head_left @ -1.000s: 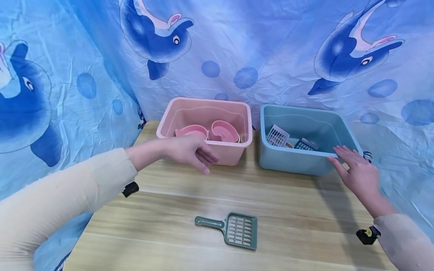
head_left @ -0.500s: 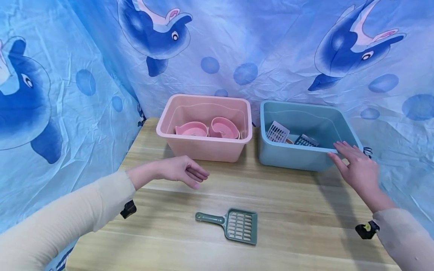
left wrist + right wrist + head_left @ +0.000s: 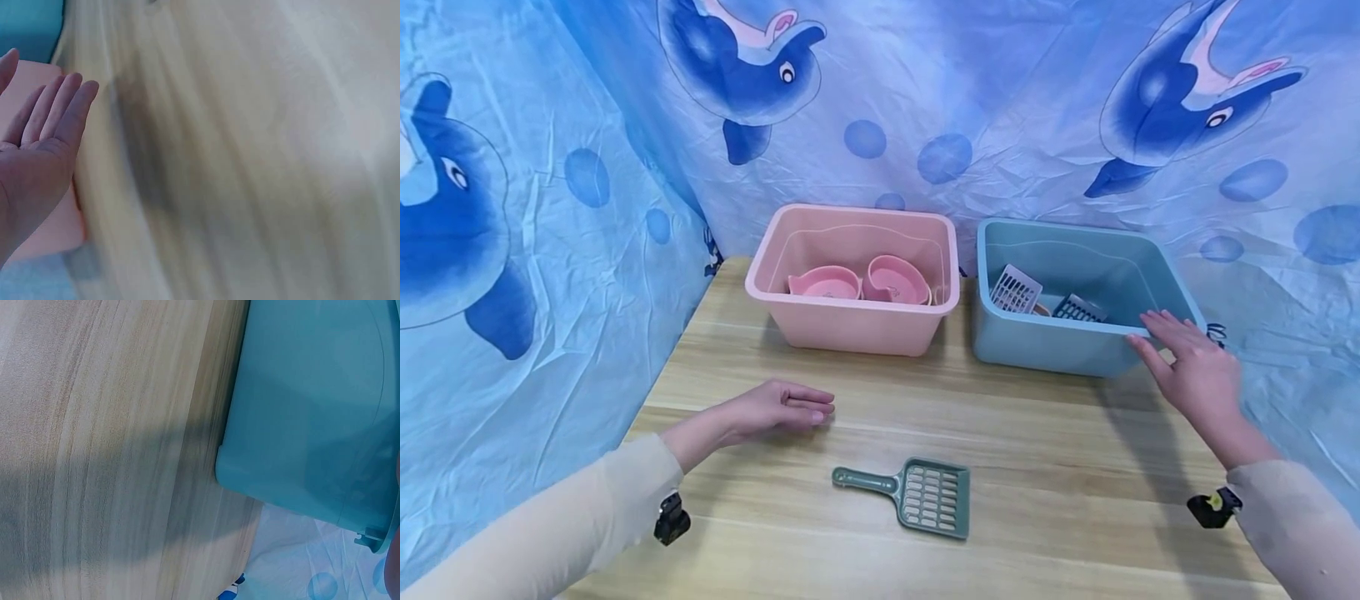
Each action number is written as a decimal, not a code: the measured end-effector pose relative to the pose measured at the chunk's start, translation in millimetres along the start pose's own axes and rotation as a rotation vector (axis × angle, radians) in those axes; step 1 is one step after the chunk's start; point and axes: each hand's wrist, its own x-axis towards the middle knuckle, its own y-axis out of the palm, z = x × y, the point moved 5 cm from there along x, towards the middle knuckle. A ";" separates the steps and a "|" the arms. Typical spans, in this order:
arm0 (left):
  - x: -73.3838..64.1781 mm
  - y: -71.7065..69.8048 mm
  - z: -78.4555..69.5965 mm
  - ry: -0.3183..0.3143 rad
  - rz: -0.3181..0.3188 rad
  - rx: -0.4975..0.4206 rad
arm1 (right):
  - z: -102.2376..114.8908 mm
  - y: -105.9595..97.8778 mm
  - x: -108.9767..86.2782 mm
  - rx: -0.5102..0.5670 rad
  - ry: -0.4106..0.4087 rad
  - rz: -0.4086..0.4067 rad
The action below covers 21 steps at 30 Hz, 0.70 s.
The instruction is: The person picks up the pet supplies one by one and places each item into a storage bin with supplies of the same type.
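Scoop, green with slots in its flat end, lies flat on the wooden counter, near the front edge. Its handle points to the left. Nothing touches it.

Left hand is just above the counter, a little behind the scoop and to the left of it. Its fingers are straight and flat, palm down, and it holds nothing. In the left wrist view the same hand shows straight fingers, with the counter blurry beside it.

Right hand is well apart from the scoop, over at the blue bin. Its straight fingers rest on the bin's front right corner, on the rim. This grip is loose too; the fingers are not curled round anything. The right wrist view shows the blue bin from the side, sitting near the counter's edge.

Two bins stand side by side at the back of the counter. The pink bin is on the left and has two pink bowls inside. The blue bin is on the right and has a white scoop and a dark scoop leaning inside it.

Behind and around the counter hangs a blue cloth with dolphins and bubbles on it. Both arms wear pale cream sleeves.
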 end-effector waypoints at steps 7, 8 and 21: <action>0.5 4.3 17.8 -0.055 0.052 -0.179 | -0.5 0.4 1.1 -0.007 -0.006 0.007; 0.5 5.4 19.4 -0.063 0.060 -0.196 | -0.3 0.6 1.2 -0.009 -0.003 0.013; -2.5 22.3 42.1 -0.139 0.078 -0.271 | -3.0 3.7 -0.2 -0.016 0.009 0.017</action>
